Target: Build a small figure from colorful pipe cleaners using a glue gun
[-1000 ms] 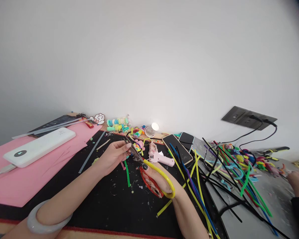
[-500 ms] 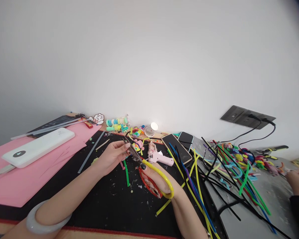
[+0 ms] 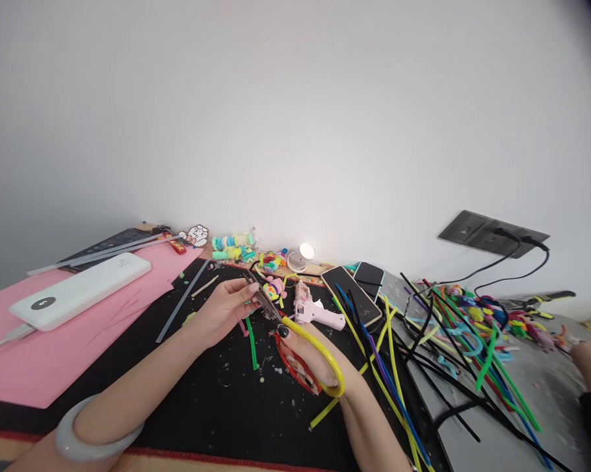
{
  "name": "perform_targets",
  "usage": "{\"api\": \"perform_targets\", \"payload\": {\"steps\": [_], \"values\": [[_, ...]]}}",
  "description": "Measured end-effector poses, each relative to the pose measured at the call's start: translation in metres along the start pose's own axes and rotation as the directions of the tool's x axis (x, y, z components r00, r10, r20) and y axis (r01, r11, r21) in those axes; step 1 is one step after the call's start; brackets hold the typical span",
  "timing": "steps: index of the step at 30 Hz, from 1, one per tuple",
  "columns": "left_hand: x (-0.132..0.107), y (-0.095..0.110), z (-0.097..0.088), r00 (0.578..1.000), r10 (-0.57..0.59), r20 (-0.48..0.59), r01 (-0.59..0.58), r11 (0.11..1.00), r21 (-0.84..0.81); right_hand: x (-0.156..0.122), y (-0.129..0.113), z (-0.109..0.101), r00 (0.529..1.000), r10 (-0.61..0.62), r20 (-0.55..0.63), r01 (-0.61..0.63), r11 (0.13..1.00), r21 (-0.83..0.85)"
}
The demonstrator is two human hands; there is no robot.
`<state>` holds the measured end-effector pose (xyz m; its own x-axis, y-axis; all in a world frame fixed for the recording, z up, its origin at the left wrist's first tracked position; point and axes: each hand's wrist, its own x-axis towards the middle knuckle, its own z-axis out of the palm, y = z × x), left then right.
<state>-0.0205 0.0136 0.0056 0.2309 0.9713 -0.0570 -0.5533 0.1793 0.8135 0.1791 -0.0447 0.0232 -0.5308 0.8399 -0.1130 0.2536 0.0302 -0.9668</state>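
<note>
My right hand [image 3: 303,354] grips scissors [image 3: 320,346] with one yellow and one red handle loop. Their dark blades point up and left to my left hand [image 3: 229,308]. Thumb and fingers of that hand are pinched together beside the blades. What they hold is mostly hidden; a short black curved end shows just above the fingertips. Behind the blades lies a small pink and yellow figure [image 3: 274,288]. A pale pink glue gun [image 3: 320,314] rests to its right. A green pipe cleaner piece [image 3: 253,344] lies below my left fingers.
Left are pink sheets [image 3: 103,341] under a white power bank [image 3: 82,288]. Right are two phones [image 3: 352,295], loose pipe cleaners [image 3: 394,367] and pliers [image 3: 546,300]. A lit white cup-shaped thing [image 3: 301,257] stands by the wall. Another person's hand [image 3: 590,364] is at far right.
The view has shifted slightly, so everything sits a little further right. Both hands and the scissors keep nearly the same pose.
</note>
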Motion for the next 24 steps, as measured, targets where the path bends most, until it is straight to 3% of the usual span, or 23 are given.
{"api": "perform_targets", "payload": {"steps": [4, 12, 19, 24], "values": [[-0.0009, 0.0003, -0.0001, 1.000, -0.004, -0.002, 0.004, 1.000, -0.018, 0.0003, 0.0023, -0.0014, 0.999, 0.053, 0.009, -0.054, 0.993, 0.103], [-0.0009, 0.0017, 0.0015, 1.000, 0.004, 0.010, -0.003, 0.999, -0.036, 0.0028, 0.0051, -0.0018, 0.995, 0.078, 0.055, -0.085, 0.989, 0.122], [-0.0027, 0.0041, 0.0036, 0.998, 0.046, 0.034, -0.045, 0.998, -0.036, 0.0065, 0.0090, 0.0018, 0.987, 0.028, 0.157, -0.070, 0.960, 0.272], [-0.0026, 0.0038, 0.0019, 0.997, 0.055, 0.061, -0.053, 0.998, -0.030, 0.0058, 0.0090, 0.0061, 0.998, 0.032, 0.050, -0.039, 0.987, 0.154]]}}
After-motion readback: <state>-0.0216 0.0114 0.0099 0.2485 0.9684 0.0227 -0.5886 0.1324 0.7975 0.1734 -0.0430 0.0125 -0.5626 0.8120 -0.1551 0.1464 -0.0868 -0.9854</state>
